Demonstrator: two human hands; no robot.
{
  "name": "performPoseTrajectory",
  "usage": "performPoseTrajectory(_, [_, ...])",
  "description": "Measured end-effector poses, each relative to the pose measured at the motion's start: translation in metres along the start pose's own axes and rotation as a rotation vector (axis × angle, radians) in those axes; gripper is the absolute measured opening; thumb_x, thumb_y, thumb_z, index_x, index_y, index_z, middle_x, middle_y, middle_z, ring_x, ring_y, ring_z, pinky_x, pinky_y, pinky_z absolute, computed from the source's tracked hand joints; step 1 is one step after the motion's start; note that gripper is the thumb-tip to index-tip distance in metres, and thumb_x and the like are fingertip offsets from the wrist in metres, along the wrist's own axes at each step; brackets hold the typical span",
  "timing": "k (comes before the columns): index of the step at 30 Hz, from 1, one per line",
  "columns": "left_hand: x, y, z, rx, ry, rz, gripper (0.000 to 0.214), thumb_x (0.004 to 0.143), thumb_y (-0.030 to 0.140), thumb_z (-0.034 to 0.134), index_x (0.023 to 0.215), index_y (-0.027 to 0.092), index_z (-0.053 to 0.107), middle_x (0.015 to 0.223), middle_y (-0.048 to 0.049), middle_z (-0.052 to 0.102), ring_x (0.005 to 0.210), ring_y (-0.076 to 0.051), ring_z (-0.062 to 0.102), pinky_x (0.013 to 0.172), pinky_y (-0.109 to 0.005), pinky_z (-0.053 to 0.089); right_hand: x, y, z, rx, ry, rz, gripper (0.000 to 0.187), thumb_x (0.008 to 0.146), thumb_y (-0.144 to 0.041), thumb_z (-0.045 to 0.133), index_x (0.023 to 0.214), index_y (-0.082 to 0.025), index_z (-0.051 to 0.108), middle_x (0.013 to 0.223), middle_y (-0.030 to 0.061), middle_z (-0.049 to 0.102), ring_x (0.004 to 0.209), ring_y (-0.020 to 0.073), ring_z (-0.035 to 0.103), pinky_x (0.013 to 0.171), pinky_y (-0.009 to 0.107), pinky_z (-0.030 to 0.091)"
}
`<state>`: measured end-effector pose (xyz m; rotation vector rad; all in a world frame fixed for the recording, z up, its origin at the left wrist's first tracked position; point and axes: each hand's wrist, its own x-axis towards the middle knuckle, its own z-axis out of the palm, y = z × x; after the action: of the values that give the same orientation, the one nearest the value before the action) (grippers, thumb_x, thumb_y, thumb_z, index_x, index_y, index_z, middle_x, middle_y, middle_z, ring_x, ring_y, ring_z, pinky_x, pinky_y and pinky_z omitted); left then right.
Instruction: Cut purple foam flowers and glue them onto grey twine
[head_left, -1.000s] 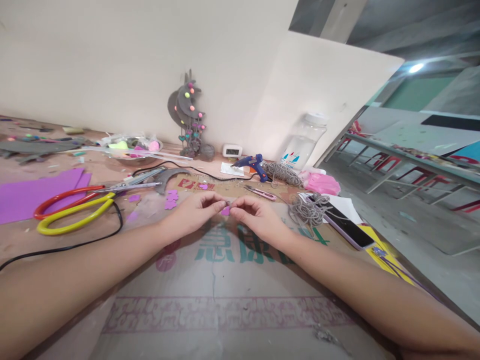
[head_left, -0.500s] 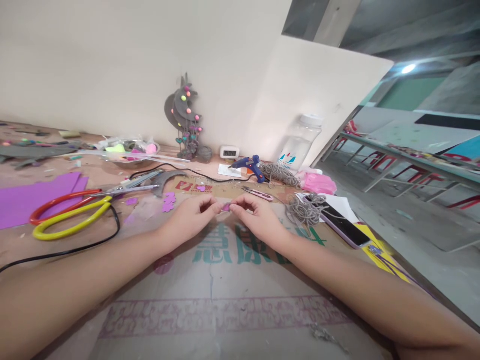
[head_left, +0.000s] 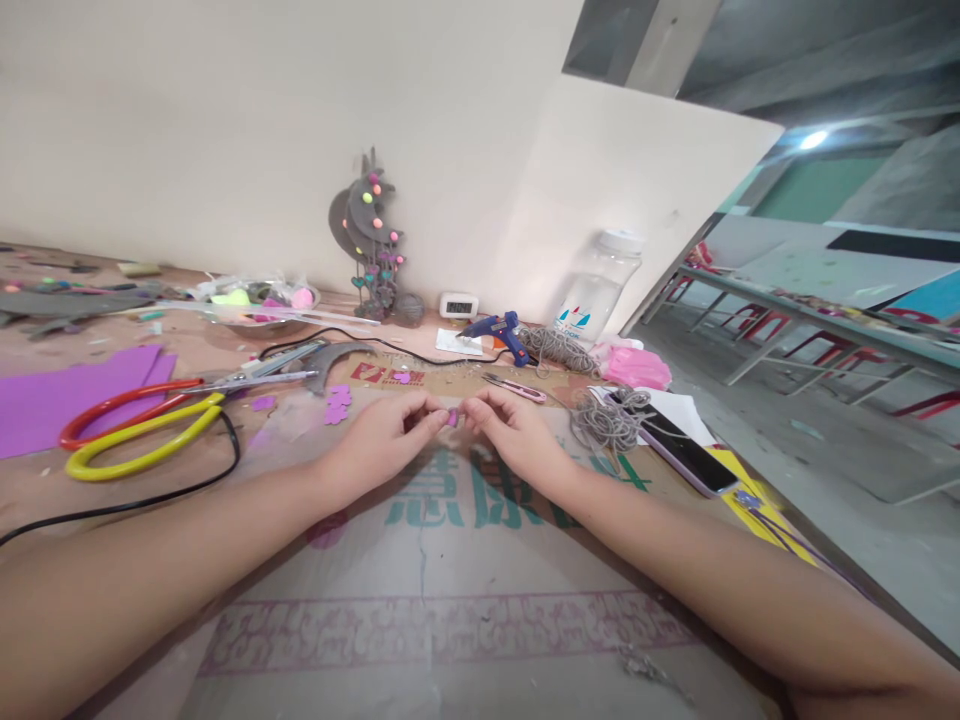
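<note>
My left hand (head_left: 394,432) is closed in a pinch on a small purple foam piece (head_left: 452,418), which sticks out past the thumb tip. Just to the right of it, my right hand (head_left: 517,435) has thumb and fingertips pressed together; whatever lies between them, if anything, is too small to make out. Both hands are held over the printed cardboard sheet (head_left: 450,560). Several purple foam cut-outs (head_left: 338,404) lie left of my left hand, and a lone purple cut-out (head_left: 403,378) lies beyond it.
Scissors with red and yellow handles (head_left: 142,430) lie left beside purple foam sheets (head_left: 67,395). A blue glue gun (head_left: 499,330), thread snips (head_left: 516,388), grey yarn (head_left: 609,420), a phone (head_left: 690,450) and a bottle (head_left: 596,290) stand or lie behind and right. A decorated grey moon (head_left: 367,225) leans at the wall.
The fingertips of my right hand have drawn slightly away from the purple foam piece. It now shows more upright at my left fingertips.
</note>
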<state>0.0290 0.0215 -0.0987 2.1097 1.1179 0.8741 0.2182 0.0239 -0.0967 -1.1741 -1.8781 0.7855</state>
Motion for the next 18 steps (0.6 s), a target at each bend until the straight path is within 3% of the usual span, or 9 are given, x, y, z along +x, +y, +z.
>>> performPoseTrajectory(7, [-0.0017,-0.0006,0.0007,0.055,-0.028,0.038,0.026,0.090,0.034,0.042,0.073,0.018,0.054,0.064,0.0034,0.053,0.062,-0.012,0.048,0.057,-0.024,0.032,-0.0014,-0.0038,0.0017,0.116,-0.040,0.029,0.014,0.082,-0.030,0.057,0.082,-0.017,0.062,0.076,0.0009,0.063,0.069,0.0136,0.056,0.065,0.026,0.043])
performPoseTrajectory(14, [-0.0014,-0.0013,0.0014,0.058,-0.056,0.033,0.028,0.090,0.040,0.042,0.087,0.020,0.061,0.072,0.0013,0.061,0.065,-0.014,0.052,0.059,-0.026,0.036,-0.0010,-0.0010,0.0021,0.090,-0.010,0.010,0.014,0.082,-0.029,0.057,0.076,-0.018,0.062,0.070,-0.0006,0.060,0.064,0.0128,0.053,0.062,0.026,0.041])
performPoseTrajectory(18, [-0.0016,-0.0005,0.0017,0.053,-0.045,0.031,0.026,0.089,0.037,0.044,0.080,0.019,0.059,0.069,0.0020,0.060,0.063,-0.013,0.051,0.058,-0.025,0.035,-0.0009,0.0007,0.0013,0.080,-0.018,0.003,0.017,0.084,-0.031,0.055,0.076,-0.018,0.061,0.065,-0.0019,0.055,0.061,0.0122,0.049,0.057,0.025,0.039])
